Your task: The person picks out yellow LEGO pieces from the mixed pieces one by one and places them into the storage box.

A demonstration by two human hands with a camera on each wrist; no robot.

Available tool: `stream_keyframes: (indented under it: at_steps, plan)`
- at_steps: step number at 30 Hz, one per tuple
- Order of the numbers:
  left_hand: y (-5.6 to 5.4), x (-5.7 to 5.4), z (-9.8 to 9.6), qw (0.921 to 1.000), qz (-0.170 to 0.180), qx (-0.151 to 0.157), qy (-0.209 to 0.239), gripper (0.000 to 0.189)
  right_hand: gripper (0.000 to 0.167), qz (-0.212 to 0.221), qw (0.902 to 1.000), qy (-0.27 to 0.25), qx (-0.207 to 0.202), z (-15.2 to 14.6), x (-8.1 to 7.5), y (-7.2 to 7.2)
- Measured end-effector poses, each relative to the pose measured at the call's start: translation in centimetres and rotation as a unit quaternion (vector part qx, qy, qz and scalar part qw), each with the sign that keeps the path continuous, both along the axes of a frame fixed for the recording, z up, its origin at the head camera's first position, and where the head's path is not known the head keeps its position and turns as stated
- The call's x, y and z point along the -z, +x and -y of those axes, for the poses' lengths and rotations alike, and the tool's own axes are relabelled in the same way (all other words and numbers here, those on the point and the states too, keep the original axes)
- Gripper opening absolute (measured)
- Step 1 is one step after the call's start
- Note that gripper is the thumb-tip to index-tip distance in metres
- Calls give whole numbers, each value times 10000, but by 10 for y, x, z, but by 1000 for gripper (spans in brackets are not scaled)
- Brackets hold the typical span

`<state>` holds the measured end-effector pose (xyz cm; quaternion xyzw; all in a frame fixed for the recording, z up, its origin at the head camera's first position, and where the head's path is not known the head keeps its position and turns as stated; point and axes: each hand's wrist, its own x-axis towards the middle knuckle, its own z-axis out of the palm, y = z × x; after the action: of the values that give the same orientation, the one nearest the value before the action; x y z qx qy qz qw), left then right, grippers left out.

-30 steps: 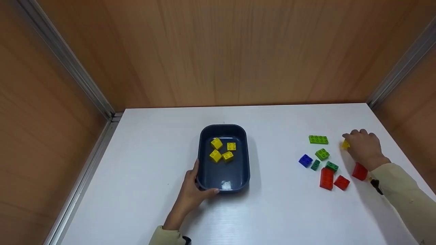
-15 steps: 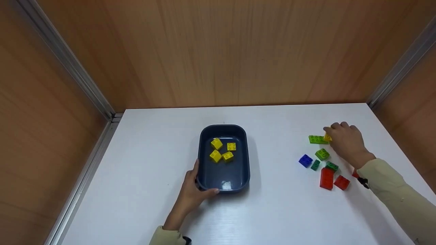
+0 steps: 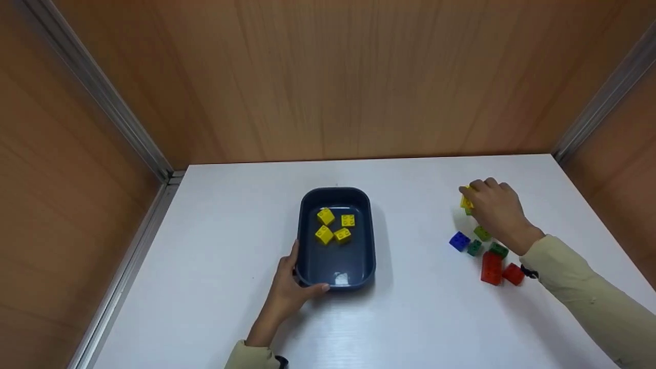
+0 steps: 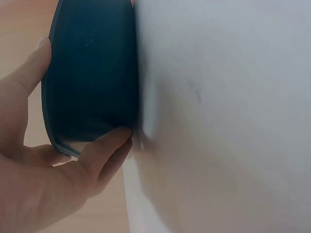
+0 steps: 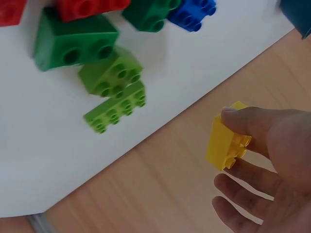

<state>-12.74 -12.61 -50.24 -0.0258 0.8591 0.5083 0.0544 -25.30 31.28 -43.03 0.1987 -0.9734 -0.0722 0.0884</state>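
In the head view a dark blue tray (image 3: 335, 264) stands mid-table with several yellow bricks (image 3: 324, 235) inside. My left hand (image 3: 287, 289) holds the tray's near left corner, thumb along the near rim and fingers at the left side; the left wrist view shows this hand (image 4: 58, 179) against the tray wall. Over on the right, my right hand (image 3: 496, 207) pinches a yellow toy brick (image 3: 466, 199) above the loose bricks. Seen from the right wrist, the thumb and index finger grip this yellow brick (image 5: 224, 141), while the other fingers are loosely spread.
Below the right hand lie a blue brick (image 3: 459, 241), a light green brick (image 3: 482, 233), two dark green ones (image 3: 497, 250), and red bricks (image 3: 492, 268). A longer light green brick (image 5: 116, 109) is partly covered in the head view. Wood panels (image 3: 359, 77) wall the white table (image 3: 195, 246).
My right hand has lifted the yellow brick and carried it leftward, over the long light green brick. The left hand and the tray have stayed in place.
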Motion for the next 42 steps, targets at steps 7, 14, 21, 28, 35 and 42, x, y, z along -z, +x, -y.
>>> stream_keyframes:
  at_steps: [7,14,21,28,35,42]
  plan:
    - [0,0,1,10000,29,-13,33,121,56,-207,9992,-130,-303,18,-5,4]
    - [0,-1,0,9999,127,-80,-5,121,57,-349,9980,-136,-502,38,-10,6]
    - [0,-2,-1,9998,146,-128,30,121,59,-341,9978,-70,-569,56,-16,9]
    - [-1,-3,-1,9999,131,-108,23,121,60,-337,9972,-106,-654,73,-20,13]
    - [0,-2,-1,9998,129,-130,-13,120,59,-400,9960,-132,-793,89,-21,17]
    - [1,-2,-2,9998,45,-192,14,119,57,-685,9913,-182,-1106,105,-21,21]
